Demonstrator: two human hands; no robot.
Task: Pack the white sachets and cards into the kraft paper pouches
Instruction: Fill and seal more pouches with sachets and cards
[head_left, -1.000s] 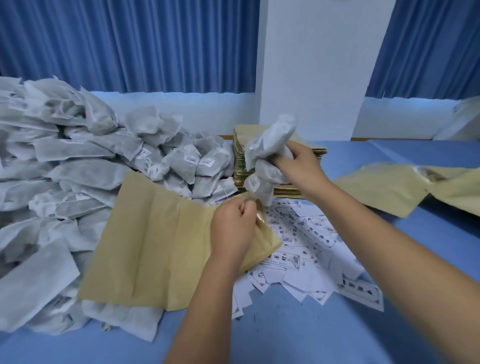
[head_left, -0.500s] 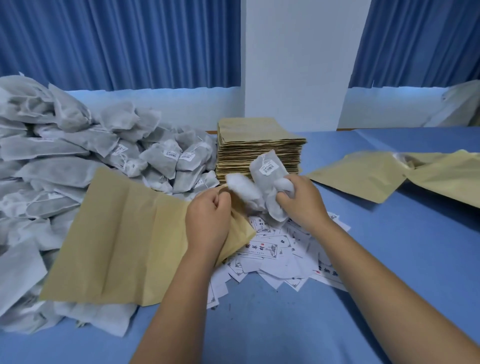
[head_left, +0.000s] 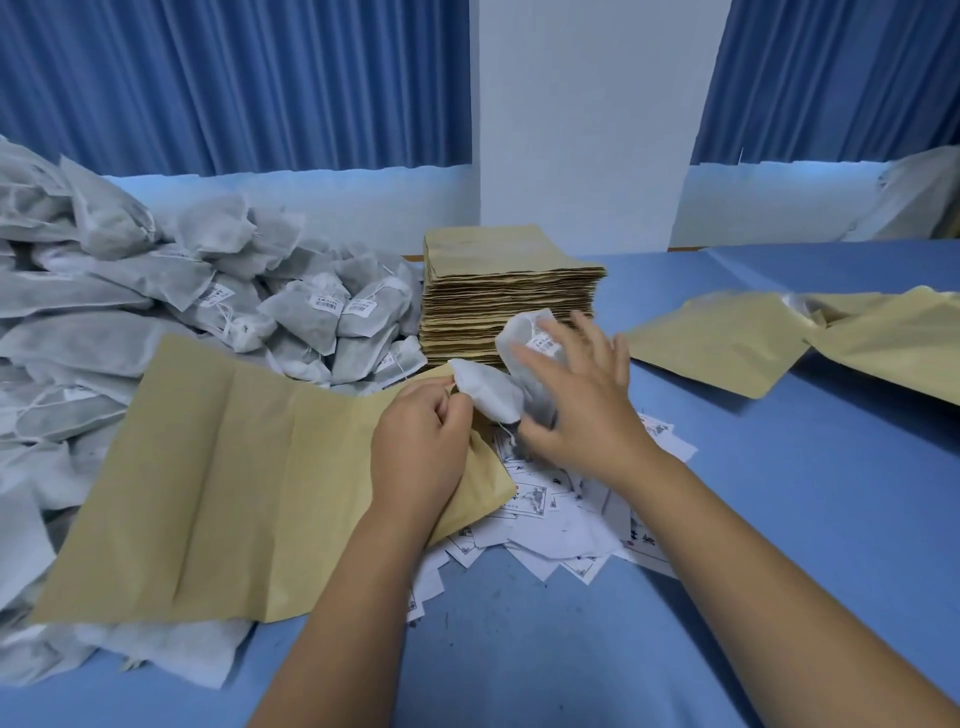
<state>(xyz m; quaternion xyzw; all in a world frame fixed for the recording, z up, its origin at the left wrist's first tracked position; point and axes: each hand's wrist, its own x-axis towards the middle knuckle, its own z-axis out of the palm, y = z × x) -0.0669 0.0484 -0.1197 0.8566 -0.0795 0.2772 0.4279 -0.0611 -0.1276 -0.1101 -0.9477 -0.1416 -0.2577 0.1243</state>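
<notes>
A large kraft pouch (head_left: 234, 467) lies flat across the heap of white sachets (head_left: 291, 312), its mouth pointing right. My left hand (head_left: 421, 441) pinches the upper edge of that mouth. Two white sachets (head_left: 488, 392) sit at the opening, one with a barcode label. My right hand (head_left: 576, 405) lies on them with fingers spread and straight, pressing them toward the pouch. Printed white cards (head_left: 561, 525) are scattered on the blue table under and in front of both hands.
A tall stack of flat kraft pouches (head_left: 498, 291) stands just behind my hands. Other kraft pouches (head_left: 779, 343) lie on the right of the blue table (head_left: 779, 519). A white pillar and blue curtains rise behind.
My right hand brought the bunched sachets down from above the stack to the pouch mouth and spread its fingers over them. My left hand kept hold of the pouch edge.
</notes>
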